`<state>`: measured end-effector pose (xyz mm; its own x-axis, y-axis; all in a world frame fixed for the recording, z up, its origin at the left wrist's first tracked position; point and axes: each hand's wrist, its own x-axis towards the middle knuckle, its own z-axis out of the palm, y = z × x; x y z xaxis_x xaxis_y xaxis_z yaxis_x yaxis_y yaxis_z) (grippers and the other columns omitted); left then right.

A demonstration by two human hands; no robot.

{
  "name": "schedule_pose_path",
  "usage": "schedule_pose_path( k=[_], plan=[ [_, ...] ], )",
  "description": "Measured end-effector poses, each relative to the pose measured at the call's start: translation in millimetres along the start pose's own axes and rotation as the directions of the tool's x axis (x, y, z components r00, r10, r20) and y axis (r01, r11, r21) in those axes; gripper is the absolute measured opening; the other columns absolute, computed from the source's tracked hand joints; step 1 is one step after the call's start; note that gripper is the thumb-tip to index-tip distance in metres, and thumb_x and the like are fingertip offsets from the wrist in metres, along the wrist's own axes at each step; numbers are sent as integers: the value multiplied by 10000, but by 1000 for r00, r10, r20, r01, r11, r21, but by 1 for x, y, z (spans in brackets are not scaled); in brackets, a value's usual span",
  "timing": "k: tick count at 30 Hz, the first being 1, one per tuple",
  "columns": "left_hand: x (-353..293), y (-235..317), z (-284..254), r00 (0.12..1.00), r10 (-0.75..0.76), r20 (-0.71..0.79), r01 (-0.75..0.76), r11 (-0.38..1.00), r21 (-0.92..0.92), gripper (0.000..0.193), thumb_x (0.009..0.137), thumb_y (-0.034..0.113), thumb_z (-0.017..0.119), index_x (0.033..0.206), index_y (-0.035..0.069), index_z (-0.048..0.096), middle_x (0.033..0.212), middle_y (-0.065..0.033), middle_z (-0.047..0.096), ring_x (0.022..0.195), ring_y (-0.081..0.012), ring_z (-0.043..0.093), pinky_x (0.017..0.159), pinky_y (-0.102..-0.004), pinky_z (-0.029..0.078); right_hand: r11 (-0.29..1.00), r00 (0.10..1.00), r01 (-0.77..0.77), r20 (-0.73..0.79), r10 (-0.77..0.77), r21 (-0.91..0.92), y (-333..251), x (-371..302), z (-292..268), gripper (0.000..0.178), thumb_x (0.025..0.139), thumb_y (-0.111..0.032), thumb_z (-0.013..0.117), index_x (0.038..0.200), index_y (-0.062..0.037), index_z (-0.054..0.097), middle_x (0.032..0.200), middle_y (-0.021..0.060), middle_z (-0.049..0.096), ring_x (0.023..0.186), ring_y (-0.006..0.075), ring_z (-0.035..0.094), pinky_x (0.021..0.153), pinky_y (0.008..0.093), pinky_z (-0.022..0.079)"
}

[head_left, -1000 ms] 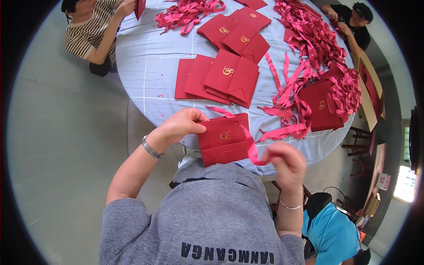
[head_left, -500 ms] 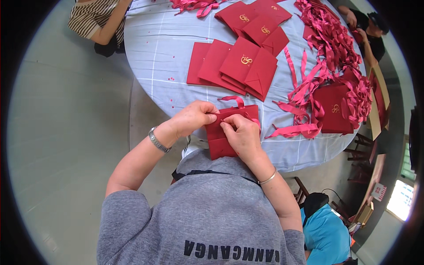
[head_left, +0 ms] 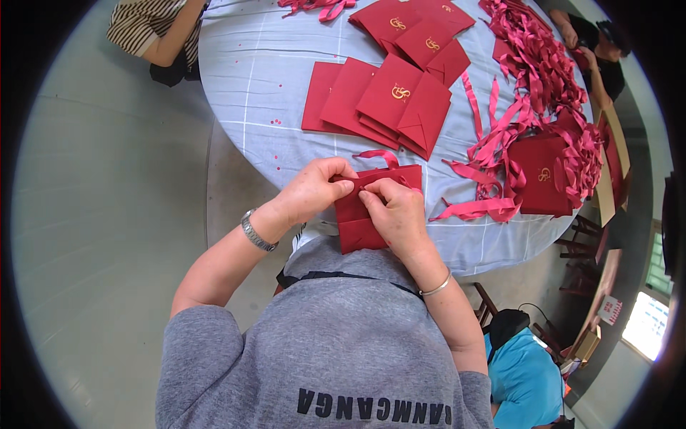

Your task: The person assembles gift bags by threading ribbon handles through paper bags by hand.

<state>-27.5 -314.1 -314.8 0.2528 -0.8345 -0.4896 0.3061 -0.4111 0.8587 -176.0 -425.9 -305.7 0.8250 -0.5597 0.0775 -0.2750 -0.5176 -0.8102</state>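
Observation:
A flat red paper gift bag is held close to my body at the table's near edge. My left hand is closed on its upper left edge, thumb in front. My right hand pinches at the bag's upper front, thumb against forefinger. A small red bit shows at those fingertips; it looks like ribbon end, though most of it is hidden. Above the bag's top edge curves a dark pink ribbon. Part of the bag's right side is behind my right hand.
Beyond the bag lie overlapping red gift bags, with more bags farther back. Loose ribbons are heaped on the right, some over another bag. A pale checked cloth covers the round table. Other people sit around.
Both hands and the bag have shifted very slightly up in the view. The left hand's hold and the right hand's pinch look the same.

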Motion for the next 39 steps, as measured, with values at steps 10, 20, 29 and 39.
schedule_pose_path(
  k=[10, 20, 29, 39],
  plan=[
    [-10, 7, 27, 785, 620, -25, -436, 580, 688, 95, 792, -34, 580, 884, -13, 590, 862, -237, 617, 813, -388, 622, 657, -412, 500, 937, 990, -22, 126, 70, -348, -22, 14, -5, 96, 771, -105, 648, 793, -17, 678, 741, 183, 663, 678, 359, 651, 614, 421, 515],
    [-9, 6, 31, 746, 666, -16, -476, 550, 687, 109, 833, -24, 543, 937, -10, 571, 871, -235, 622, 816, -412, 613, 667, -436, 499, 989, 991, -134, 5, 134, -68, -12, 14, -11, 217, 770, -75, 698, 948, -7, 595, 731, 155, 665, 697, 301, 675, 626, 391, 516],
    [8, 15, -9, 973, 198, 118, -224, 934, 279, 180, 869, 66, 568, 985, 35, 701, 815, -128, 675, 671, -187, 629, 615, -317, 490, 998, 986, 27, 163, -37, 61, -9, 11, -16, 276, 759, -110, 718, 953, -14, 546, 825, 174, 660, 778, 349, 661, 667, 414, 521],
    [8, 64, -2, 891, 211, 402, -451, 306, 838, 88, 753, 122, 648, 810, 92, 708, 837, -107, 673, 813, -309, 646, 678, -409, 504, 991, 995, -40, 100, 27, 129, -9, 7, -11, 268, 731, -82, 759, 907, -9, 570, 750, 111, 659, 667, 200, 650, 625, 315, 505]
  ],
)
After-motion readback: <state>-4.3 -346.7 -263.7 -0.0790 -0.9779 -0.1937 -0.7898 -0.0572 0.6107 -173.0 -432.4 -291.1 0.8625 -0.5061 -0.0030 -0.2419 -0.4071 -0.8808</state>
